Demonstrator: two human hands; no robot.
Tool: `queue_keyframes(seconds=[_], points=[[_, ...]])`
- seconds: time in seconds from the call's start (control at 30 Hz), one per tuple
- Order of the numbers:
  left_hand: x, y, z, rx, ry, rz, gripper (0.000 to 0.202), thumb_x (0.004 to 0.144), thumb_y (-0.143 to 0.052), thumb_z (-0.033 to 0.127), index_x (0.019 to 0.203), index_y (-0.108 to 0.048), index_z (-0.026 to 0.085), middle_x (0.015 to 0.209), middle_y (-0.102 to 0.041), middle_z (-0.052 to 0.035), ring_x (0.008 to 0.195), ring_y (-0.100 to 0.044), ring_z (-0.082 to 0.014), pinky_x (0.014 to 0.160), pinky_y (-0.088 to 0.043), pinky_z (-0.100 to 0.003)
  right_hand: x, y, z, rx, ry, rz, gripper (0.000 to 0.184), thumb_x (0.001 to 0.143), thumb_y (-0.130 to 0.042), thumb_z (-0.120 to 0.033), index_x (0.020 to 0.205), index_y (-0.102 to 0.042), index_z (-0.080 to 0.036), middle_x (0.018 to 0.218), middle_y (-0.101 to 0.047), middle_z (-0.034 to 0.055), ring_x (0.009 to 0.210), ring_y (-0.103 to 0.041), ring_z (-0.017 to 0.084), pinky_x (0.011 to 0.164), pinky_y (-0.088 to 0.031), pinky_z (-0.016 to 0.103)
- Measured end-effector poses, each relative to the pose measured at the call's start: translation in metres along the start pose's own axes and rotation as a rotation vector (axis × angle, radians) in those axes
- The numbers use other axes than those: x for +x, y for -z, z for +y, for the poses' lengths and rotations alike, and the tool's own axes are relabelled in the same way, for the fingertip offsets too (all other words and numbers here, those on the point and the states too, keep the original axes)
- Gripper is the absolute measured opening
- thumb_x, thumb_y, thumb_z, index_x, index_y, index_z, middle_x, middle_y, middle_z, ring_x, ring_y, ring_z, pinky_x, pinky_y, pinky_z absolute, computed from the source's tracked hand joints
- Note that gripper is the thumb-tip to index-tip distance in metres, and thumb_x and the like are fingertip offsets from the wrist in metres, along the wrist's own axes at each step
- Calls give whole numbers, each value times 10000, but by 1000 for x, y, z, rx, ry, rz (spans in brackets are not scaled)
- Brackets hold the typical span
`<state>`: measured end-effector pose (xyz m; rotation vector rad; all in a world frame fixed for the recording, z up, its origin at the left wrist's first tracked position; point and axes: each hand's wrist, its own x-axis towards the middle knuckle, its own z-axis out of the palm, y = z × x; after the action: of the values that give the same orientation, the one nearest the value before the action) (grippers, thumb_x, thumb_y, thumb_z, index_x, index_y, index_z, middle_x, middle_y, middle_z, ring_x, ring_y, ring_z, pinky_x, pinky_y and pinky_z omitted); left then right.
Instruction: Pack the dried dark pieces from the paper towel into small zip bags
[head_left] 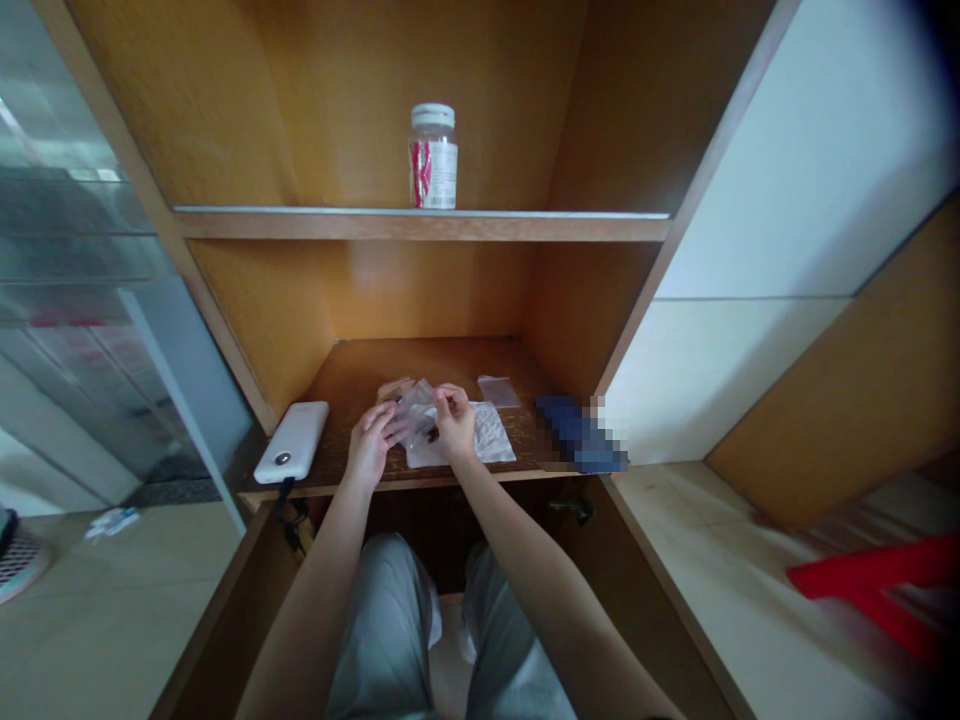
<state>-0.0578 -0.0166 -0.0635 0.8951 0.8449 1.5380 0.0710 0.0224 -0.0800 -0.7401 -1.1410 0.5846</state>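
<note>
Between my hands is a small clear plastic bag (415, 408), raised just over the shelf. My left hand (369, 440) grips its left side between thumb and fingers. At its upper right, my right hand (454, 420) pinches the bag with the fingertips together. Beneath them lies a crumpled white sheet (492, 436), partly covered by my right hand. A small dark item shows near my right fingers, too small to name; I cannot tell whether it is in the bag or on the sheet. Another flat clear bag (499, 391) lies behind the sheet. Brownish pieces (394, 389) sit behind my left hand.
A white power bank (292, 442) with a dark strap lies at the shelf's left front. On the right is a dark blue, partly pixelated item (577, 432). A white-capped bottle (433, 157) stands on the upper shelf (420, 226). Open cabinet doors flank my legs.
</note>
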Motion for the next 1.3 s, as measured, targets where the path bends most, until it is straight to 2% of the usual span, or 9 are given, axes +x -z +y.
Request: queue_keyframes(seconds=[0.07,0.2,0.37,0.53,0.73,0.93,1.13,1.3], points=[[1,0,-2,7,-10,12,289,678,-652,263,924,-581,130,874,-679,-90,766,-661,-210,807,-478,-413,0,0,-3,14,-14,-16,196,799,-494,-351,760,-596,-188,854,-574,50,857,-533,159,812,-416,321],[2,3,-5,68,19,-38,290,632,-703,261,866,-608,118,740,-689,-70,688,-664,-211,775,-491,-403,-2,-2,-6,18,-16,-97,183,786,-516,-343,756,-613,-191,885,-581,55,883,-537,167,825,-420,331],[0,3,-5,27,0,-97,272,635,-705,262,850,-595,138,769,-702,-78,769,-666,-233,822,-473,-424,-4,-2,-2,63,-83,-52,187,781,-513,-314,910,-585,-200,916,-580,48,881,-541,158,814,-425,320],[-2,2,-2,-3,14,-97,250,622,-714,261,803,-586,146,773,-704,-75,767,-666,-235,837,-460,-442,-3,-2,1,35,-49,-89,107,736,-520,-253,681,-589,-192,850,-571,25,871,-537,158,834,-406,312],[2,2,-5,-8,18,-58,204,602,-726,232,741,-617,130,753,-687,-43,714,-662,-194,830,-470,-399,-4,-2,1,18,-67,-120,135,720,-493,-206,617,-579,-191,782,-562,14,793,-531,148,764,-413,283],[3,4,-7,4,2,-44,191,591,-731,224,724,-636,126,765,-671,-33,703,-647,-162,800,-493,-364,-6,-2,-2,-8,-45,-207,140,714,-488,-191,599,-567,-188,736,-545,9,744,-514,142,705,-400,262],[3,4,-7,-8,-17,-35,196,594,-729,223,742,-640,131,784,-677,-36,722,-650,-172,798,-490,-378,-6,-2,-2,-24,-54,-171,147,756,-496,-249,650,-581,-191,737,-552,7,741,-518,141,709,-404,261],[3,2,-6,-42,15,-3,223,620,-712,237,789,-625,122,783,-685,-57,733,-657,-191,784,-493,-387,-6,-2,0,-31,-36,-164,142,764,-492,-234,667,-587,-192,762,-564,15,773,-538,146,704,-415,264]])
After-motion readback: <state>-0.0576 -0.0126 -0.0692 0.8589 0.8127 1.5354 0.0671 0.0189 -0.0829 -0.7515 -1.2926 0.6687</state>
